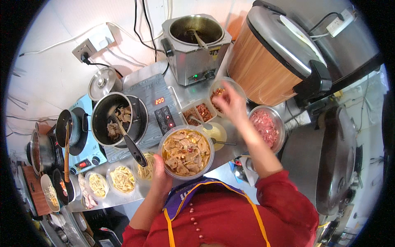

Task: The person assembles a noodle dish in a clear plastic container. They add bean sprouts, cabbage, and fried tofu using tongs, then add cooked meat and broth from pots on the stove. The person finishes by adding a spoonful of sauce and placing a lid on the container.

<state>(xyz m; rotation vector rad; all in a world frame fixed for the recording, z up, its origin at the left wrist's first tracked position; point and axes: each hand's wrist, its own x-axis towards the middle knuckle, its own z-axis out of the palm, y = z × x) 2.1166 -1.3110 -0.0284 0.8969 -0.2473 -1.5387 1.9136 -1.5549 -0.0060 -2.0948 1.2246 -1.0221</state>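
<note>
My left hand point(161, 176) grips the side of a round clear plastic bowl point(212, 158) filled with sliced meat point(185, 152) in brown sauce, held level at the counter's near edge. My right hand point(232, 102) is over a clear round tub point(216, 85) of reddish-brown bits, its fingertips bunched together above them. What the fingers hold, if anything, is too small to make out. Beside that tub sits a divided seasoning box point(204, 112) with dark and red contents. A pale yellow substance fills a tub point(218, 133) with a spoon between the two hands.
A black pot point(112, 119) with meat and a black-handled spoon rests on the induction cooker point(160, 113). Noodle bowls point(122, 179) line the left front edge. Raw meat fills a metal bowl point(264, 127) under my right forearm. A steel warmer point(197, 53) and large wood-patterned cooker point(267, 61) stand behind.
</note>
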